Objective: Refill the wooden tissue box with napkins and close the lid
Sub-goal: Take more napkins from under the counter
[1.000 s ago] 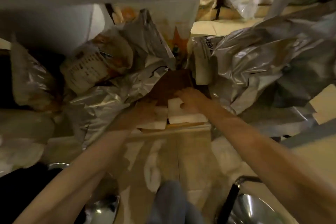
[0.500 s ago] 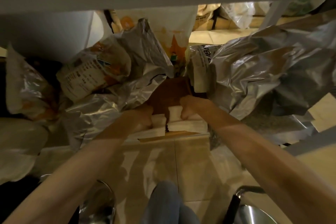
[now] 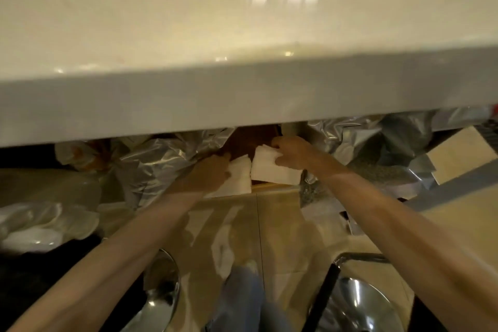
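Observation:
Under the edge of a white countertop (image 3: 242, 94), both my hands reach into a storage space. My left hand (image 3: 207, 174) grips one white stack of napkins (image 3: 239, 178). My right hand (image 3: 292, 152) grips a second white napkin stack (image 3: 272, 170) beside it. The two stacks nearly touch. Behind them sits a brown carton (image 3: 248, 143), partly hidden by the counter edge. No wooden tissue box is in view.
Crumpled silver foil bags (image 3: 161, 162) crowd the left, and more foil bags (image 3: 377, 143) the right. A clear plastic bag (image 3: 40, 226) lies at the far left. Below are a tiled floor (image 3: 272, 224), shiny stool bases (image 3: 358, 304) and my knee (image 3: 242, 296).
The camera has tilted up, so the countertop now fills the upper half. Both hands have lifted the napkin stacks up and slightly towards me, out of the brown carton.

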The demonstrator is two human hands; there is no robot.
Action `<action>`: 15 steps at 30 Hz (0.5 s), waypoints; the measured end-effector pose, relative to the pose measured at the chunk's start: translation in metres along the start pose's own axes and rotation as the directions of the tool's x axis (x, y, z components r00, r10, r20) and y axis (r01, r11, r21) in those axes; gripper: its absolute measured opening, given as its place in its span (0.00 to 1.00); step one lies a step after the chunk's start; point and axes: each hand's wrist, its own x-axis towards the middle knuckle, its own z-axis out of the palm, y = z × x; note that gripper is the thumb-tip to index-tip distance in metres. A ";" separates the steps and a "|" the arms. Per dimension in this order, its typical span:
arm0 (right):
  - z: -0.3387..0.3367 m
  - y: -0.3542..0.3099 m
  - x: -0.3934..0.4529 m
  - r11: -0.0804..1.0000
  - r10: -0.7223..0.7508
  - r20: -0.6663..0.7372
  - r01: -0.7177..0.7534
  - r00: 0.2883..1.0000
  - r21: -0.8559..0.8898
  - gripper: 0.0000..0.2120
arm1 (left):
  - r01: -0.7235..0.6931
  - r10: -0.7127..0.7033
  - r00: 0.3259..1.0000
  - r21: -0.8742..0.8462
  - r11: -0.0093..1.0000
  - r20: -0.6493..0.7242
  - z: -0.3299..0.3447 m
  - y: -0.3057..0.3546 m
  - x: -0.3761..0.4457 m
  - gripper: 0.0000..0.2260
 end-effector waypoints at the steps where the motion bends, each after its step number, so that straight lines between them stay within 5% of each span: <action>1: -0.006 -0.002 -0.011 1.000 0.001 0.002 -0.001 1.000 0.002 0.12 | 0.014 -0.014 1.000 0.011 1.000 0.006 -0.001 0.003 -0.008 0.17; 10: -0.079 -0.048 -0.138 0.999 0.046 0.125 -0.048 0.991 0.013 0.16 | -0.106 0.108 0.981 -0.020 0.994 0.162 -0.071 0.030 -0.112 0.19; 15: -0.129 -0.081 -0.213 0.999 0.034 0.197 -0.034 0.980 -0.005 0.16 | -0.249 0.270 0.945 -0.129 0.960 0.182 -0.122 0.059 -0.173 0.08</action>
